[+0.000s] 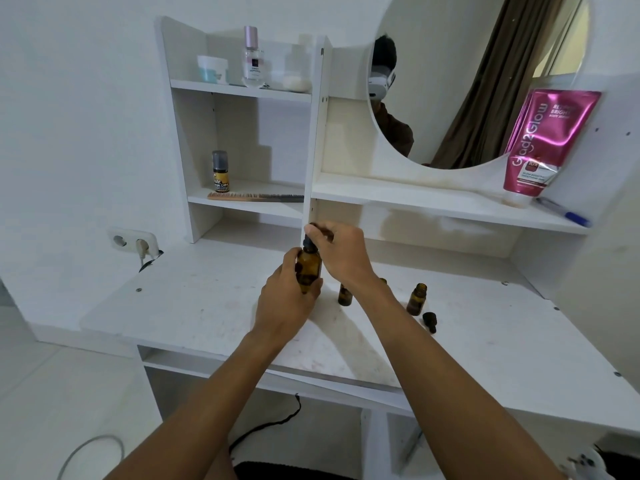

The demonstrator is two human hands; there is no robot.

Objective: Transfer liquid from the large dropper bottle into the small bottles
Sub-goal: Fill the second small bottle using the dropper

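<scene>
My left hand [289, 296] is wrapped around the large amber dropper bottle [309, 268], which it holds upright above the white desk [194, 306]. My right hand [341, 252] pinches the black dropper cap [309, 241] on top of that bottle. Behind my right wrist stands a small amber bottle [345, 294], partly hidden. A second small bottle [417, 299] stands uncapped to the right of it. A small black dropper cap [429, 321] lies on the desk beside that bottle. A third small bottle top [383, 281] peeks out behind my right forearm.
A shelf unit at the back holds a comb [254, 196], a small dark tube [220, 171], a perfume bottle [254, 58] and a jar [212, 69]. A pink tube [540, 143] and a pen [562, 211] rest on the right shelf under the round mirror [478, 74]. A wall socket [133, 241] sits left.
</scene>
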